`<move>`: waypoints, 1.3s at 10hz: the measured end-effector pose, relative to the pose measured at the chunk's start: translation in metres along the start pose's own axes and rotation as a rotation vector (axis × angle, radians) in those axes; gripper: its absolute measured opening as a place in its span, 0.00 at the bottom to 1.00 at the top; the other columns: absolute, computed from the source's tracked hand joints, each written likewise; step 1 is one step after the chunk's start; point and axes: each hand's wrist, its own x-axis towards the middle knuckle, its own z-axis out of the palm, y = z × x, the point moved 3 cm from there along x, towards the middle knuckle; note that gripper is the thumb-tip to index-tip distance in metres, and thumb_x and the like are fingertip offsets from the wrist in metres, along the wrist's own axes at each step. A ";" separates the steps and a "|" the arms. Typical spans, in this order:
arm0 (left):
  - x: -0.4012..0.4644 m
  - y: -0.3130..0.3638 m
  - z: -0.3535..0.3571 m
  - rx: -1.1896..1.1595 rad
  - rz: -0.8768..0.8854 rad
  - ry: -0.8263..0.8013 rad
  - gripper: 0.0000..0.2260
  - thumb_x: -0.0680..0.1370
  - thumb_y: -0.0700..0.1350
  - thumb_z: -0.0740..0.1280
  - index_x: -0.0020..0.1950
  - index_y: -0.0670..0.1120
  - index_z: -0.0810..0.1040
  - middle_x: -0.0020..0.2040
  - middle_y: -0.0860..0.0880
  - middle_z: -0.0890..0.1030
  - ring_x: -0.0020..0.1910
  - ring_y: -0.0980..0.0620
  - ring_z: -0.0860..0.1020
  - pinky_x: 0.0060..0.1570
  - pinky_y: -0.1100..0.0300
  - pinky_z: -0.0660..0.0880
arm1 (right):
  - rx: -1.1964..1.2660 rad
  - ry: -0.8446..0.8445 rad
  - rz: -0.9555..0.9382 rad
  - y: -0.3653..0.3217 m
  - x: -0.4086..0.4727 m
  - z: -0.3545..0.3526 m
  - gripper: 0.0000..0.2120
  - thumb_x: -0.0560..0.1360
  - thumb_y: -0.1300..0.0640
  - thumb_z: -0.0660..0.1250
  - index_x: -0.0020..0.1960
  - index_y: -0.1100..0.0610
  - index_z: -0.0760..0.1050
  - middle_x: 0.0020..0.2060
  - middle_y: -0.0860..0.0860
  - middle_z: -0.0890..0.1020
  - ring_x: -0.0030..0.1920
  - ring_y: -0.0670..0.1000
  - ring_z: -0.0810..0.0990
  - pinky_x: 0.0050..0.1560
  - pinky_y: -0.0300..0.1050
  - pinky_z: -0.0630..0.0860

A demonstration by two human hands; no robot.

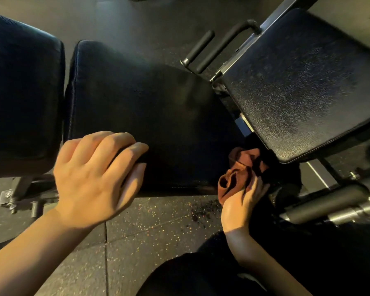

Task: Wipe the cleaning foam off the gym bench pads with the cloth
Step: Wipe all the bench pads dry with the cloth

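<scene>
A black gym bench pad (150, 107) fills the middle of the view. My left hand (94, 178) grips its near edge, fingers curled over the top and thumb on the side. My right hand (241, 201) holds a crumpled brown cloth (237, 174) at the pad's near right corner, in the gap beside a second black pad (303, 82) that slants up to the right. A third dark pad (21, 92) lies at the left. No white foam is plain on the pads; the right pad shows a dull speckled sheen.
Two black foam handles (209, 50) and a metal frame sit behind the pads. A steel bar and frame (333, 206) run at the lower right. The speckled rubber floor (150, 227) lies below, with dark wet spots near the cloth. My dark-clothed knee (201, 274) is at the bottom.
</scene>
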 end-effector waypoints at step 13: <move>-0.034 -0.115 -0.076 0.373 -0.279 0.045 0.11 0.80 0.49 0.64 0.56 0.43 0.79 0.55 0.40 0.79 0.56 0.37 0.77 0.54 0.38 0.72 | -0.190 -0.813 -0.887 -0.283 -0.015 0.046 0.47 0.67 0.53 0.73 0.78 0.54 0.50 0.73 0.62 0.62 0.76 0.59 0.54 0.74 0.43 0.41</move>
